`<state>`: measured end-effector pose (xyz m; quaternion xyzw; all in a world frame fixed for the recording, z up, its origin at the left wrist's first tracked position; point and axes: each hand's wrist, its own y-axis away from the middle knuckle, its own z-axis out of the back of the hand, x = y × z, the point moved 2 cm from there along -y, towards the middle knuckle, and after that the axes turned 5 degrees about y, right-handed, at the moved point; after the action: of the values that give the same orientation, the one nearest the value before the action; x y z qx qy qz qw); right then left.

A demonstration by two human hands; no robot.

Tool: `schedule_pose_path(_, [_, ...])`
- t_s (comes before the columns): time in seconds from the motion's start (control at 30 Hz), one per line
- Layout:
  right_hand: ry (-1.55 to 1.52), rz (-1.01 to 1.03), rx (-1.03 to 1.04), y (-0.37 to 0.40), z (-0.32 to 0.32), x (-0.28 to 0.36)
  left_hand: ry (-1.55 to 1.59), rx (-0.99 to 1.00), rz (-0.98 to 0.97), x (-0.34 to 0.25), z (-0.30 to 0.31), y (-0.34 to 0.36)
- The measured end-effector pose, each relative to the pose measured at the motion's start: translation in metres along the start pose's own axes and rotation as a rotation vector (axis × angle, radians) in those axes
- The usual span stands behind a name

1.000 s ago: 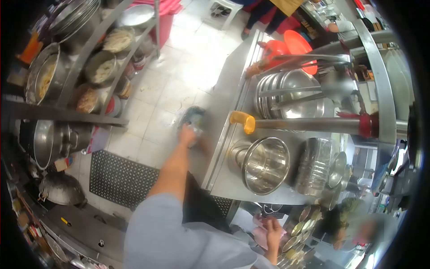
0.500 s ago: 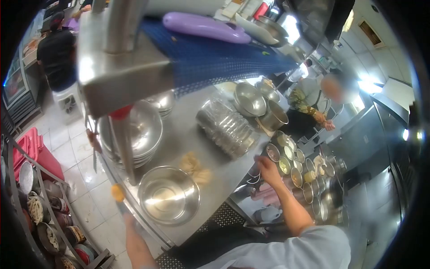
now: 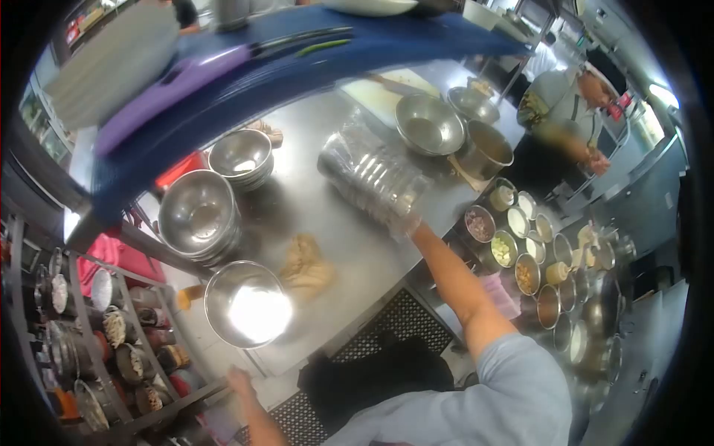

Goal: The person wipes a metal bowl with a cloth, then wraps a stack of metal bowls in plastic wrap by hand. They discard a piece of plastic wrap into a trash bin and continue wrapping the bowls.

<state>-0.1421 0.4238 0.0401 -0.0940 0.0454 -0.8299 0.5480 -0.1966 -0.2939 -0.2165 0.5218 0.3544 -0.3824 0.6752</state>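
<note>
While the person's right hand (image 3: 407, 223) touches the near end of the stack of clear plastic tubs (image 3: 372, 182) lying on the steel counter (image 3: 312, 212), I cannot tell if it grips. The left hand (image 3: 239, 380) hangs low, its fingers unclear. A brown lump (image 3: 305, 266) and a steel bowl (image 3: 249, 305) lie left of the arm, sauce pots (image 3: 513, 249) to its right, and a blue shelf (image 3: 297, 67) overhangs behind.

Commercial kitchen — steel counter (image 3: 327, 215), stacked bowls (image 3: 199, 215), condiment pots (image 3: 526, 273).
</note>
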Motion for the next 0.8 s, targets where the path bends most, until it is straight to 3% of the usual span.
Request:
schedule_pose_path(0.03, [-0.037,0.005,-0.009,0.001,0.0,0.0,0.324,0.074,0.087,0.023,0.012,0.029])
schedule_pose_path(0.07, [-0.071,0.011,-0.017,0.001,-0.001,-0.002,-0.037,0.092,0.035,0.006,0.015,0.088])
schedule_pose_path(0.1, [-0.104,0.017,-0.034,0.0,0.0,-0.002,-0.148,0.158,0.218,-0.009,0.008,0.131])
schedule_pose_path(0.2, [-0.187,0.051,-0.096,-0.012,-0.01,0.003,-0.083,0.185,0.332,0.004,-0.01,0.238])
schedule_pose_path(0.23, [-0.209,0.061,-0.121,-0.017,-0.015,0.007,-0.096,0.227,0.368,-0.021,-0.029,0.275])
schedule_pose_path(0.27, [-0.226,0.073,-0.159,-0.02,-0.022,0.012,-0.015,0.15,0.37,-0.02,-0.046,0.299])
schedule_pose_path(0.33, [-0.26,0.078,-0.243,-0.018,-0.044,0.011,-0.179,0.203,0.324,-0.076,-0.1,0.346])
schedule_pose_path(0.4, [-0.283,0.068,-0.337,-0.002,-0.086,-0.006,-0.134,0.378,0.211,-0.091,-0.145,0.364])
schedule_pose_path(0.47, [-0.373,-0.133,0.146,0.048,0.073,0.009,0.096,0.548,0.294,-0.148,-0.201,0.391])
schedule_pose_path(0.53, [-0.824,-0.308,0.02,0.12,0.089,0.012,0.375,0.7,0.468,-0.196,-0.242,0.411])
schedule_pose_path(0.57, [-0.731,-0.262,0.061,0.159,0.12,0.034,0.485,0.75,0.525,-0.212,-0.258,0.414])
schedule_pose_path(0.6, [-0.763,-0.094,0.194,0.189,0.126,0.058,0.601,0.8,0.578,-0.224,-0.272,0.416])
schedule_pose_path(0.63, [-0.744,0.132,0.194,0.223,0.119,0.082,0.72,0.84,0.631,-0.23,-0.276,0.419])
schedule_pose_path(0.7, [-0.787,0.406,0.446,0.267,0.105,0.122,0.832,0.864,0.649,-0.194,-0.275,0.396])
schedule_pose_path(0.73, [-0.805,0.454,0.462,0.268,0.106,0.128,0.764,0.714,0.48,-0.19,-0.268,0.392])
schedule_pose_path(0.77, [-0.824,0.512,0.483,0.266,0.107,0.131,0.751,0.664,0.373,-0.121,-0.254,0.355])
schedule_pose_path(0.8, [-0.849,0.563,0.51,0.263,0.11,0.135,0.649,0.423,0.394,-0.097,-0.229,0.337])
